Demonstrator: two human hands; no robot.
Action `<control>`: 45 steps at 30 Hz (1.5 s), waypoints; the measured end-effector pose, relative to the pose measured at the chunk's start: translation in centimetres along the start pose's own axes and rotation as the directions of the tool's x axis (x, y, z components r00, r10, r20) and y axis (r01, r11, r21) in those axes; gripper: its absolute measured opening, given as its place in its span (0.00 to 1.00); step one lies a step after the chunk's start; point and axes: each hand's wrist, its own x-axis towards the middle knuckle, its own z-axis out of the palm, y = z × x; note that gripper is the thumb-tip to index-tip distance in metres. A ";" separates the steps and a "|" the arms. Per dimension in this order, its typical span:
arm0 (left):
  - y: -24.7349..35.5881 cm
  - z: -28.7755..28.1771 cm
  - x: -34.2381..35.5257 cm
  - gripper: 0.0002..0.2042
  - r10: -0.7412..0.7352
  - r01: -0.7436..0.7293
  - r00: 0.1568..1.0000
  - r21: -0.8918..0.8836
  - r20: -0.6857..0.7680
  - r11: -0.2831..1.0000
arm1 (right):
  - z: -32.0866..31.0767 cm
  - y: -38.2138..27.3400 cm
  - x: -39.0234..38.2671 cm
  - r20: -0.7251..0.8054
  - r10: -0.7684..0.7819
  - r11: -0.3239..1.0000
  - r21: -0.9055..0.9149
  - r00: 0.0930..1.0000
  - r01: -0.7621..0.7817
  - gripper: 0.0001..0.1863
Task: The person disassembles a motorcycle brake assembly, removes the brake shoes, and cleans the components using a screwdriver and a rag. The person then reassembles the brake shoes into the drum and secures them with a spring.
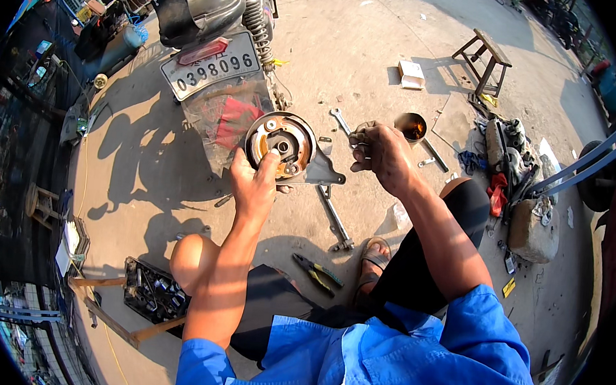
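My left hand (pixel 253 181) grips a round drum brake backing plate (pixel 306 136) by its near edge. The thumb lies over its face, close to the centre hole, and curved brake shoes show inside the rim. A flat metal arm (pixel 326 172) juts from the plate's right side. To the right, apart from the plate, my right hand (pixel 389 154) is raised with its fingers curled together; whatever they hold is too small to make out. Just beyond this hand stands a dark round tin (pixel 412 127) with something orange-brown inside. An open-ended wrench (pixel 338 118) lies on the ground between the hands.
A scooter's rear end (pixel 213 62) with a shock absorber stands ahead. Pliers (pixel 319 274) and a long-handled socket tool (pixel 335 218) lie near my sandalled foot (pixel 373 259). A parts tray (pixel 152 292) is at left, a wooden stool (pixel 483 58) far right, and rags (pixel 497 193) at right.
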 end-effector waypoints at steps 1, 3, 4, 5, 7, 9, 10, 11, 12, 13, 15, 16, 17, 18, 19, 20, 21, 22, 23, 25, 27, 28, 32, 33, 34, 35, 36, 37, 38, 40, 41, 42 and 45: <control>-0.1 0.0 0.0 0.13 -0.007 0.007 1.000 -0.001 0.001 1.000 | -0.2 0.2 0.2 -0.011 0.038 0.999 0.003 0.999 -0.038 0.14; -0.1 0.0 -0.1 0.14 -0.021 0.021 1.000 -0.001 0.001 1.000 | -0.6 0.9 1.0 -0.031 0.113 0.994 0.012 0.993 -0.113 0.13; 0.4 0.2 -0.1 0.14 -0.046 0.046 0.999 -0.014 0.007 0.999 | -0.9 1.2 1.2 -0.021 0.137 0.985 -0.101 0.990 -0.139 0.13; 1.1 0.6 -0.2 0.14 -0.071 0.072 0.997 -0.027 0.013 0.997 | -1.3 1.5 1.4 -0.014 0.162 0.964 -0.213 0.987 -0.161 0.12; 1.9 0.9 -0.4 0.14 -0.134 0.136 0.991 -0.077 0.026 0.988 | -1.3 2.0 1.4 0.018 0.221 0.898 -0.394 0.975 -0.196 0.14; 2.0 0.8 -0.4 0.14 -0.207 0.212 0.977 -0.151 0.043 0.966 | -0.8 2.1 1.1 0.087 0.254 0.833 -0.525 0.963 -0.172 0.21; 1.8 0.7 -0.3 0.13 -0.217 0.222 0.975 -0.141 0.050 0.965 | -0.4 2.2 0.9 0.119 0.272 0.805 -0.571 0.955 -0.158 0.29; 1.5 0.5 -0.3 0.13 -0.227 0.232 0.972 -0.132 0.057 0.964 | 0.2 2.0 0.7 0.143 0.278 0.782 -0.608 0.950 -0.138 0.27; 1.1 0.3 -0.2 0.13 -0.236 0.243 0.970 -0.123 0.064 0.962 | 0.2 2.4 0.8 0.184 0.290 0.801 -0.584 0.939 -0.133 0.24; 0.8 0.4 -0.2 0.13 -0.237 0.245 0.969 -0.110 0.075 0.963 | 0.0 2.9 0.8 0.221 0.297 0.819 -0.559 0.929 -0.129 0.22; 0.3 0.5 -0.2 0.13 -0.239 0.248 0.966 -0.086 0.098 0.965 | -0.4 4.2 1.2 0.214 0.252 0.831 -0.548 0.944 -0.097 0.18; 0.5 0.7 -0.4 0.13 -0.284 0.293 0.953 -0.085 0.104 0.952 | -0.4 4.9 1.3 0.210 0.230 0.837 -0.542 0.950 -0.083 0.17; 0.4 0.7 -0.3 0.13 -0.318 0.324 0.943 -0.053 0.101 0.945 | -0.5 5.3 1.5 0.191 0.244 0.835 -0.539 0.951 -0.106 0.17; 0.2 0.7 -0.1 0.13 -0.351 0.354 0.931 -0.022 0.096 0.935 | -0.6 5.7 1.6 0.171 0.258 0.834 -0.537 0.951 -0.129 0.17; 0.1 0.7 -0.1 0.13 -0.386 0.386 0.919 0.009 0.086 0.922 | -0.5 6.1 1.7 0.154 0.275 0.831 -0.534 0.949 -0.154 0.17; -0.1 0.6 -0.1 0.12 -0.411 0.408 0.909 0.051 0.070 0.912 | 0.0 6.0 1.5 0.112 0.294 0.833 -0.517 0.949 -0.197 0.15; -0.1 0.4 0.0 0.12 -0.441 0.433 0.893 0.092 0.092 0.896 | -0.2 6.7 1.6 0.097 0.300 0.853 -0.474 0.949 -0.221 0.14; 0.1 0.4 0.1 0.11 -0.471 0.457 0.874 0.132 0.116 0.880 | -0.6 7.6 1.9 0.078 0.304 0.869 -0.431 0.949 -0.243 0.13; 0.3 0.1 0.3 0.11 -0.499 0.476 0.856 0.172 0.134 0.863 | -0.8 8.4 2.1 0.064 0.309 0.884 -0.387 0.949 -0.261 0.13; -1.6 -1.6 0.9 0.16 -0.411 0.286 0.901 0.522 0.140 0.803 | -1.3 9.4 2.6 0.051 0.348 0.888 -0.339 0.936 -0.312 0.11; -1.5 -1.9 0.8 0.20 -0.265 0.078 0.959 0.813 0.096 0.577 | -2.0 10.3 2.9 0.036 0.381 0.886 -0.299 0.924 -0.353 0.11; 0.5 -0.6 0.5 0.24 -0.243 0.090 0.969 0.853 0.044 0.515 | -3.4 11.0 3.2 0.037 0.383 0.873 -0.342 0.923 -0.348 0.11; 1.6 -1.0 1.2 0.23 -0.255 0.128 0.967 0.897 -0.017 0.424 | -5.0 13.4 3.5 -0.002 0.430 0.799 -0.465 0.903 -0.381 0.12; 1.7 -1.1 1.3 0.22 -0.222 0.105 0.975 0.883 -0.001 0.458 | -5.6 14.4 3.6 -0.008 0.438 0.764 -0.523 0.899 -0.378 0.12; 1.8 -1.3 1.3 0.21 -0.185 0.085 0.983 0.868 0.009 0.490 | -6.1 15.3 3.7 -0.009 0.448 0.726 -0.579 0.894 -0.370 0.12; 1.6 -1.2 1.2 0.20 -0.157 0.060 0.987 0.849 0.027 0.525 | -7.0 16.6 3.5 -0.024 0.459 0.683 -0.630 0.888 -0.370 0.12; 1.7 -0.9 1.3 0.18 -0.142 0.056 0.989 0.828 0.029 0.558 | -8.0 18.2 3.4 -0.063 0.434 0.661 -0.655 0.899 -0.365 0.12; 1.8 -1.1 1.3 0.17 -0.146 0.059 0.989 0.821 0.029 0.567 | -7.8 19.0 3.2 -0.085 0.468 0.606 -0.693 0.880 -0.389 0.13; 1.8 -1.3 1.4 0.17 -0.150 0.063 0.988 0.815 0.029 0.576 | -7.6 19.8 3.0 -0.108 0.500 0.549 -0.728 0.859 -0.410 0.14; 1.7 -1.7 1.5 0.17 -0.143 0.070 0.989 0.796 0.021 0.601 | -7.7 21.5 2.4 -0.147 0.543 0.487 -0.747 0.827 -0.453 0.15; 1.6 -1.5 1.5 0.17 -0.144 0.067 0.989 0.793 0.027 0.605 | -8.3 22.8 2.1 -0.167 0.552 0.487 -0.730 0.817 -0.478 0.15; 1.7 -1.3 1.6 0.16 -0.145 0.064 0.989 0.790 0.032 0.610 | -8.9 23.9 1.8 -0.188 0.560 0.487 -0.713 0.807 -0.504 0.15; 1.2 -1.8 1.4 0.17 -0.127 0.044 0.991 0.788 0.044 0.615 | -9.2 25.8 1.5 -0.216 0.556 0.432 -0.750 0.803 -0.501 0.15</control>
